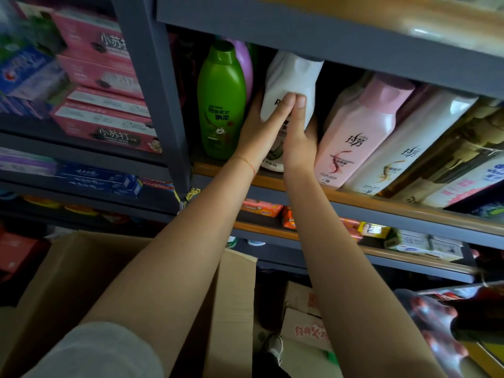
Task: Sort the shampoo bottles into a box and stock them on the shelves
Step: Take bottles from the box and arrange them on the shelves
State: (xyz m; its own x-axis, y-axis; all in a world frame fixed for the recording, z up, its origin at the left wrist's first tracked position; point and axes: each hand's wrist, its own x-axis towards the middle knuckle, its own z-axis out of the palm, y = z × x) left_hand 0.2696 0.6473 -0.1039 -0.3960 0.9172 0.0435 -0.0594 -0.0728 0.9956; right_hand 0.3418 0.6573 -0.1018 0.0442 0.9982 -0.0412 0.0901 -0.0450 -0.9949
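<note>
Both hands are raised to the shelf [272, 184] and clasp the white shampoo bottle [293, 75] from either side. The left hand [261, 129] wraps its left flank, and the right hand [298, 140] wraps its right; their thumbs lie side by side on the front label. The bottle stands on the shelf board between them, its cap up under the shelf above. Just left of the left hand stands a green shampoo bottle [221, 99]. Just right of the right hand is a pink shampoo bottle [360, 126], leaning, it seems, though the wide lens may exaggerate that. Below the forearms sits an open cardboard box [234, 296].
</note>
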